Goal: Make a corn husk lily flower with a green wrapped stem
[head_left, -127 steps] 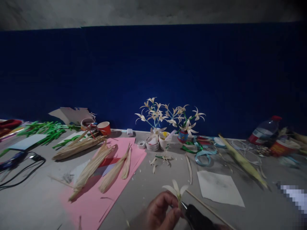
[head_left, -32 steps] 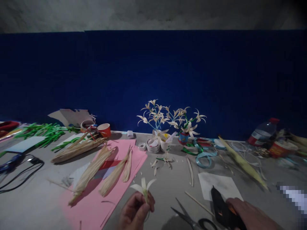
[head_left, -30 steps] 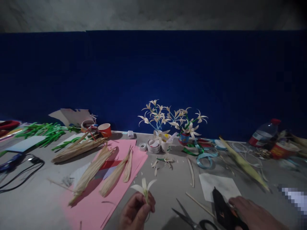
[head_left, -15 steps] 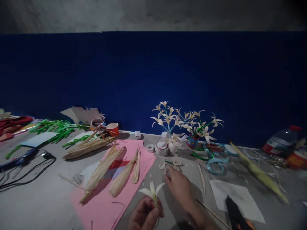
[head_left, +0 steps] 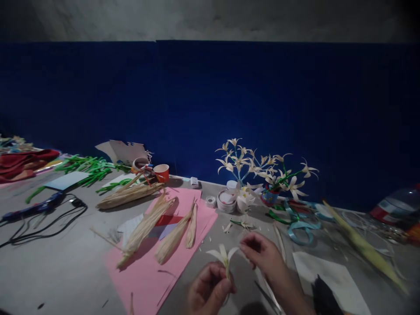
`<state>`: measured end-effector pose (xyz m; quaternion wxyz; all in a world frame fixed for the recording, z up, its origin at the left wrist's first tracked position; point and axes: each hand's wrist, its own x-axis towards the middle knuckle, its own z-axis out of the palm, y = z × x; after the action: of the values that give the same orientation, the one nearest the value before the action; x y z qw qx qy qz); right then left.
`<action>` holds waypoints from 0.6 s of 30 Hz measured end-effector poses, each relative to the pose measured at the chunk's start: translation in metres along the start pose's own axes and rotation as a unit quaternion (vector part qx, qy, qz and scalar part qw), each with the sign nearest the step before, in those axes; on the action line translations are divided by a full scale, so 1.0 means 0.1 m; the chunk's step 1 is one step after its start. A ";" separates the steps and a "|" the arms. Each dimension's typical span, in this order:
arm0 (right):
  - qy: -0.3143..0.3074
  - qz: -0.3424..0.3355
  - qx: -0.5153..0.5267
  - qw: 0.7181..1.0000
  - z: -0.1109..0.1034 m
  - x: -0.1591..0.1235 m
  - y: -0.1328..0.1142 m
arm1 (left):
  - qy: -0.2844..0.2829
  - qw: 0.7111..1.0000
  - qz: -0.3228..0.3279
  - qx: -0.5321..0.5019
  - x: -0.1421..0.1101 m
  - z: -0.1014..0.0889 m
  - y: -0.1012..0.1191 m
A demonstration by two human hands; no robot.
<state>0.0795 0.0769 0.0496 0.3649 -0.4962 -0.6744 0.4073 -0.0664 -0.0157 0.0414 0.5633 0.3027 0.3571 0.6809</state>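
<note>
My left hand (head_left: 208, 292) is closed near the bottom edge, pinching the base of a small white husk flower (head_left: 224, 255) that stands upright above my fingers. My right hand (head_left: 264, 255) hovers just right of the flower with its fingers curled in a pinch beside the petals. What they hold, if anything, is too small to make out. Loose petal scraps (head_left: 239, 224) lie on the grey table just beyond both hands.
Dried husk bundles (head_left: 144, 225) lie on a pink sheet (head_left: 144, 280). A pot of finished white flowers (head_left: 262, 168), tape rolls (head_left: 225, 201) and ribbon (head_left: 300, 227) stand behind. A black glue gun (head_left: 323, 297) rests on white paper (head_left: 341, 282); a blue tool with a cable (head_left: 39, 208) lies left.
My right hand let go of the black glue gun, reached out to the petal scraps, then drew back beside the flower. The view swung to the left.
</note>
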 end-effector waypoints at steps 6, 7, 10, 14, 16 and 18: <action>0.025 -0.079 0.133 0.988 -0.47 -0.57 -0.53 | -0.045 0.998 -0.038 0.019 -0.05 0.21 0.01; 0.026 -0.107 0.120 0.987 -0.51 -0.62 -0.59 | -0.055 0.997 -0.052 0.012 -0.06 0.25 0.01; 0.045 -0.162 0.039 0.985 -0.59 -0.69 -0.67 | -0.085 0.993 -0.080 -0.006 -0.10 0.37 0.00; 0.051 -0.182 -0.003 0.982 -0.64 -0.72 -0.64 | -0.106 0.990 -0.091 -0.018 -0.13 0.45 -0.04; 0.053 -0.189 -0.006 0.981 -0.66 -0.74 -0.63 | -0.107 0.989 -0.095 -0.024 -0.14 0.47 -0.05; 0.059 -0.196 -0.002 0.979 -0.66 -0.75 -0.63 | -0.106 0.989 -0.097 -0.026 -0.16 0.48 -0.05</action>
<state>0.1337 0.0063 0.1267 0.4759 -0.3784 -0.7364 0.2968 -0.0213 -0.0239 0.0639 0.6690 0.3218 0.3052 0.5964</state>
